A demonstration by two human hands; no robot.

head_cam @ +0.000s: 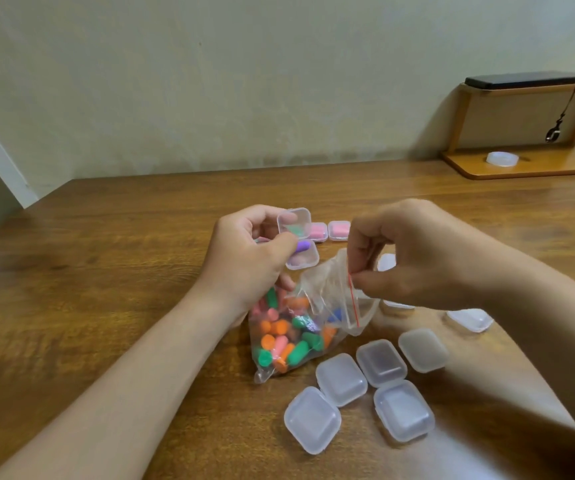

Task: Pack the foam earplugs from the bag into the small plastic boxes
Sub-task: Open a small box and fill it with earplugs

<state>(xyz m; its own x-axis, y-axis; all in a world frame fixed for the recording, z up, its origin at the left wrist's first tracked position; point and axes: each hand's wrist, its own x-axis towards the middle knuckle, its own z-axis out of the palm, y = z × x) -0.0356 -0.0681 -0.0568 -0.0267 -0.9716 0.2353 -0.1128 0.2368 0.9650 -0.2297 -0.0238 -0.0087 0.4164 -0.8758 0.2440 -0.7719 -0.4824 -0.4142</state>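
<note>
Bag: clear zip bag [281, 370] lies on the table [106, 271] btwn the two forearms; its mouth is lifted up and to the right, probably so the opening stays reachable w/o spilling.
Earplugs: most are in the bag's lower half, a mix of orange, green and pink earplugs [279, 327]; so the bulk of the packing is not yet done.
Right hand: right hand [400, 265] pinches the bag's top edge at the red zip strip, thumb against forefinger, other fingers curled in; wrist raised off the table, forearm coming in from the lower right.
Left hand: left hand [251, 251] grips an open box [300, 261], fingers and thumb curled round it, lid tipped up behind; held just above the bag's mouth, likely to keep the trip for each plug short.
In the box: a purple plug [302, 245] sits at the box's rim by the thumb; seated or only half in, can't tell, view is blurred there.
Left arm: forearm runs from the lower left, wrist over the bag's upper left corner; seems to touch the bag.
Empty boxes: shut empty boxes [340, 379] cluster near the right forearm, close to hand as supply.
Filled boxes: two filled boxes [338, 230] w/ pink inside sit beyond the hands, apart from the empties.
</note>
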